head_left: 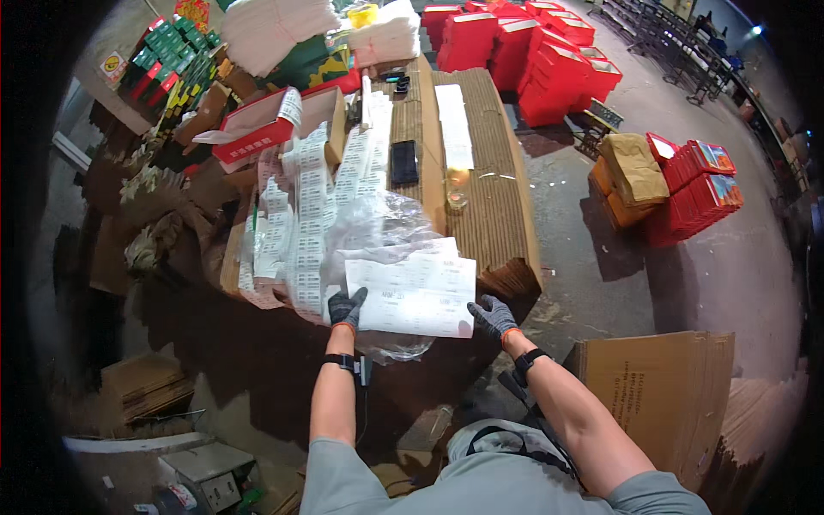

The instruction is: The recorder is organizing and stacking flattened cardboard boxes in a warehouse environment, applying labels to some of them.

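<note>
A white printed sheet [414,296], perhaps a sheet of labels, lies nearly flat in front of me at the table's near end. My left hand [346,309], in a grey glove with an orange cuff, grips its left edge with the thumb on top. At the sheet's right edge, my right hand [493,318] in a matching glove pinches it. More white paper shows just behind the sheet. Crumpled clear plastic film [382,225] spreads behind and below it. Long strips of printed labels [309,206] cover the table to the left.
Stacked flat cardboard [493,120] forms the table's right side, bearing a black phone [404,162] and a tape roll [457,202]. An open red box [253,142] stands back left. Red boxes [558,73] fill the far floor. Cardboard cartons [652,395] lean beside my right arm.
</note>
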A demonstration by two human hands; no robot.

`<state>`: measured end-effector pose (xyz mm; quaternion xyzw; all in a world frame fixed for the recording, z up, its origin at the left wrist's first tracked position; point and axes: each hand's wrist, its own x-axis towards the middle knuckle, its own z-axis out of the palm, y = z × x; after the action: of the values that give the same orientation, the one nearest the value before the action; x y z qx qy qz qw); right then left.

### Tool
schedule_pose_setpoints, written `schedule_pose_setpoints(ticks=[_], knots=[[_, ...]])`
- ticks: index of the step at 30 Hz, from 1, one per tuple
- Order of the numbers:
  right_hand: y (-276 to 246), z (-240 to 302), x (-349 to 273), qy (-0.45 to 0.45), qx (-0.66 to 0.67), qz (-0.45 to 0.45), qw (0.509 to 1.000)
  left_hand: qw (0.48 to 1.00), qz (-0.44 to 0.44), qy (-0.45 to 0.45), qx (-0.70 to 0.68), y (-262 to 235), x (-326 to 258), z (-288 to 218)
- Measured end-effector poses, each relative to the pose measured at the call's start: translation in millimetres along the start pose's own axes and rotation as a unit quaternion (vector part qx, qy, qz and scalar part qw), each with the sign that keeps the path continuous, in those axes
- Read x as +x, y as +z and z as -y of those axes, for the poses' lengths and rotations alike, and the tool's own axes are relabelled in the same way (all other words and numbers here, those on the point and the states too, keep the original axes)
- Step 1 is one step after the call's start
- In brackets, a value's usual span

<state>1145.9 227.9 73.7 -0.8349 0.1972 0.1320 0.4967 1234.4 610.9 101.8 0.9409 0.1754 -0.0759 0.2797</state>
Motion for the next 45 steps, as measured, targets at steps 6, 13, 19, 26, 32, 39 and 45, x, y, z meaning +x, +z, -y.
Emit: schedule_pose_setpoints(ticks=[6,13,19,26,32,39,45], knots=[[25.7,30.4,-4.0,-0.022,0.003,-0.131,0.991,0.990,0.010,-0.008,-0.142,4.6,2.0,22.0],[-80.7,-16.6,-44.9,-0.102,0.246,-0.213,0.940,0.931,-0.323,0.051,0.162,1.4,-25.3,-29.4],[-213.4,-46.6,-146.0,-0.041,0.343,-0.249,0.905,0.914,0.132,0.230,-0.308,55.4,-151.5,-193.1],[-287.6,-146.6,-268.6,0.103,0.116,-0.466,0.871,0.785,0.509,0.159,-0.317,105.7,-291.0,-368.6],[-317.1,-129.2,-328.7,-0.148,-0.010,-0.415,0.898,0.713,0.617,0.327,-0.068,176.6,-399.9,-434.1],[-344.8,-207.3,-388.3,-0.011,0.126,-0.468,0.874,0.549,0.694,0.465,0.027,266.7,-529.9,-501.7],[-358.1,-281.1,-427.0,0.030,0.178,-0.443,0.878,0.490,0.754,0.389,0.201,270.5,-607.2,-533.6]])
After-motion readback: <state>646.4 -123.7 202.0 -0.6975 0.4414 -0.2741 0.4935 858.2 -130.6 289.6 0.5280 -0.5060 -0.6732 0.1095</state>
